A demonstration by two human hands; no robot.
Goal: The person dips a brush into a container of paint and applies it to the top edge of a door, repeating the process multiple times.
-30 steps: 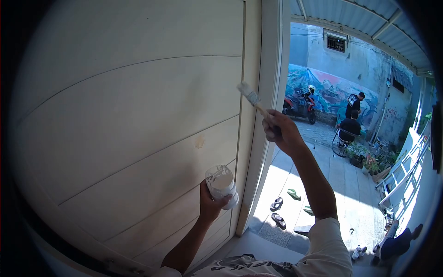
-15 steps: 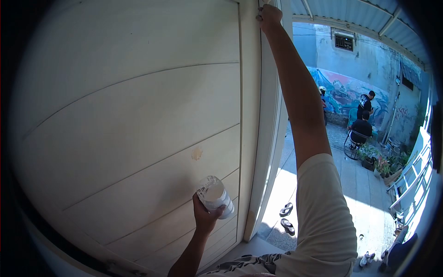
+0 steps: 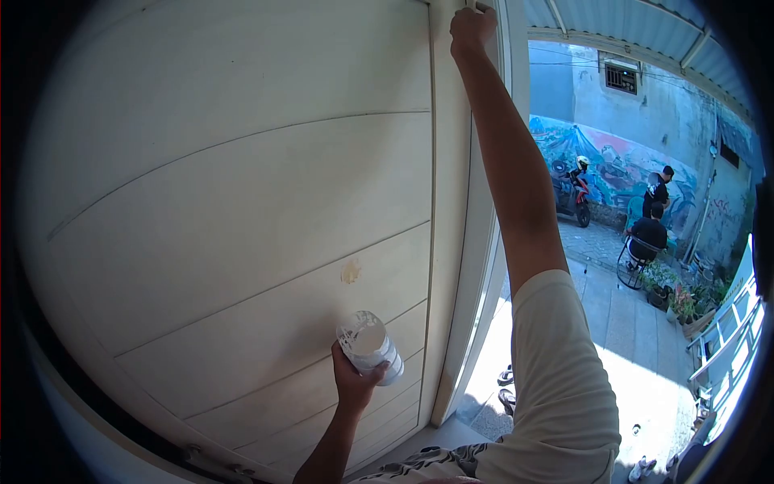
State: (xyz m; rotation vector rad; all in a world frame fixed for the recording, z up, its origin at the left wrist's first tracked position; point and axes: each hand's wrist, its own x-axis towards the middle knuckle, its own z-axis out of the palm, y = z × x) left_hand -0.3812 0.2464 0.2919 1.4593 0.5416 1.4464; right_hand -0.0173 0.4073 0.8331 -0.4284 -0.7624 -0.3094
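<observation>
My left hand is wrapped round a white container with white smears on its clear rim, in front of the cream panelled door. Above the container, a tan patch marks the door's surface. My right hand is raised high at the door's upper edge, beside the frame. Its fingers are closed round something I cannot make out, at the top of the view.
Outside, one person stands by another seated on a chair. A motorbike stands before a painted wall. Sandals lie beyond the doorway; potted plants and a white metal frame are at the right.
My right hand has turned and shifted slightly at the door's edge. The view has swung a little, bringing the motorbike into sight. My left hand still holds the container.
</observation>
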